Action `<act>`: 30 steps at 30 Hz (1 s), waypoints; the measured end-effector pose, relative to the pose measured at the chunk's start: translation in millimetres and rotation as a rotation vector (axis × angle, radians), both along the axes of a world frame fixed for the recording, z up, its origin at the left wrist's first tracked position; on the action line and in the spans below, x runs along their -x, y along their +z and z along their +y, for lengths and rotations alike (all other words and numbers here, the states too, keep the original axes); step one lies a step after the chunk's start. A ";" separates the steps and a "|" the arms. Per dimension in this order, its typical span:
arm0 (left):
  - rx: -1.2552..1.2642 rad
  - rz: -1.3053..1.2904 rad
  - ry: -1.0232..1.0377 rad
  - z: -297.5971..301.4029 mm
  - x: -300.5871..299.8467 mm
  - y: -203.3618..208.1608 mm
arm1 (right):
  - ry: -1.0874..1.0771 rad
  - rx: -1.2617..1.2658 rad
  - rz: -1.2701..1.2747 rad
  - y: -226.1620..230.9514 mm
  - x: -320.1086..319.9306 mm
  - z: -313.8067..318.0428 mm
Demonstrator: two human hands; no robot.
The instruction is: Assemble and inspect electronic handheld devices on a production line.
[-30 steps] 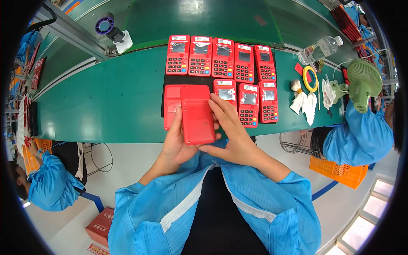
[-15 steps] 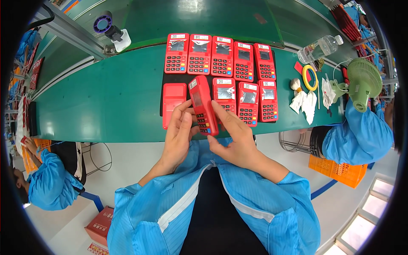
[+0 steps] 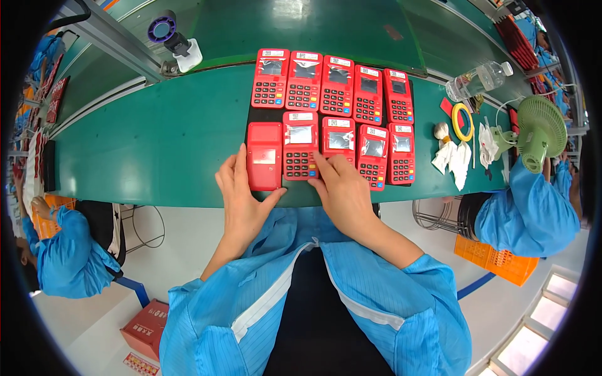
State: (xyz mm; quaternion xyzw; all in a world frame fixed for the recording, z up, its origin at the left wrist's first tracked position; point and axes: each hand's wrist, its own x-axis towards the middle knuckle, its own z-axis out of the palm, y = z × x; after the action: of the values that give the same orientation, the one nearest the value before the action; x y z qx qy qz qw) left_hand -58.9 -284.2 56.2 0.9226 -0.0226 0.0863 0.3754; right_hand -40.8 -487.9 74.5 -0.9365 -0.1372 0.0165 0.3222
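- Green surface (image 3: 157,138), carrying a black mat (image 3: 266,115).
- Fan (image 3: 540,125), at the right, well apart from the mat.
- Left hand (image 3: 241,194), spread wide, fingers at the left edge of the face-down terminal (image 3: 264,163), thumb by its lower right corner.
- Right hand (image 3: 348,197), half bent at the face-up terminal (image 3: 301,150)'s right edge; whether it grips, I cannot tell. It hides the next terminal (image 3: 338,139)'s lower part.
- Both leftmost terminals lie side by side, near row.
- Bottle (image 3: 480,81), near the fan.
- Yellow ring (image 3: 456,120), between mat and fan.
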 end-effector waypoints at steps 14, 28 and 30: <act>0.331 -0.116 0.073 23.9 9.9 -22.6 | 0.090 -0.205 -0.118 -0.6 -22.8 9.0; 0.197 -0.476 -0.131 11.2 21.0 -28.6 | 0.261 -0.932 0.270 17.2 -37.3 11.5; 0.160 -0.507 -0.155 10.4 21.0 -29.6 | 0.277 -0.935 0.255 17.4 -38.1 9.8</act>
State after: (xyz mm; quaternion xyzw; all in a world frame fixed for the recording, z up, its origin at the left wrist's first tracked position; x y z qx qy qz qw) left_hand -79.9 -273.8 26.6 0.8343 -0.1796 0.2871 0.4351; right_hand -2.7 -478.1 91.9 -0.6555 -0.2127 0.1101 0.7162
